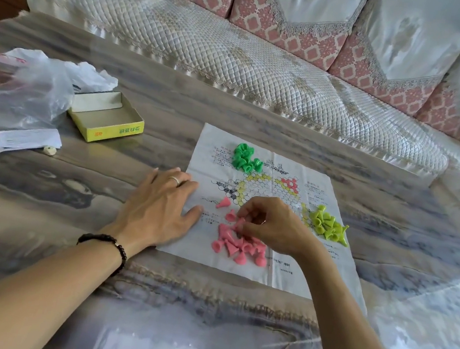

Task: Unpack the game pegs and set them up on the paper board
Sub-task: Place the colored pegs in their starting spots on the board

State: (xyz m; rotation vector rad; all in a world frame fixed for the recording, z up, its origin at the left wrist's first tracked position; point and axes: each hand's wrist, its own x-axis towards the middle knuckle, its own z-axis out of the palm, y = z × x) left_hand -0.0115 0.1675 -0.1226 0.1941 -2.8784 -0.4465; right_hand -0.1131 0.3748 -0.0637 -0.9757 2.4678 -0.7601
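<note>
Paper board (287, 163) lies flat on the table (150, 108), toward the table's far-right edge, its printed hex grid in the middle. L hand (159, 209) rests palm-down w/ fingers straight, spread over the board's left edge, part on paper, part on table; ring on one finger, dark bead bracelet (106, 242) at the wrist. R hand (271, 225) sits above the near-centre of the board, fingers curled, thumb + fingertips pinching a pink peg (239, 224) at the top of the pink pile. Pink pegs (239, 245) lie heaped near the board's near edge, mostly tipped over; two more pink ones lie apart just beyond the heap, closer to the L hand. Dark green pegs (245, 159) are clustered at the board's far-left corner area. Lime pegs (329, 224) are piled by the board's right edge. Off the board, toward the table's left side: open yellow box (106, 115), inside looks bare; crumpled clear plastic bag (23, 87) touching its left side; folded white paper slip (29, 140) nearer the front, small whitish bit just beside it. Quilted sofa (236, 60) runs behind the table's far edge.
</note>
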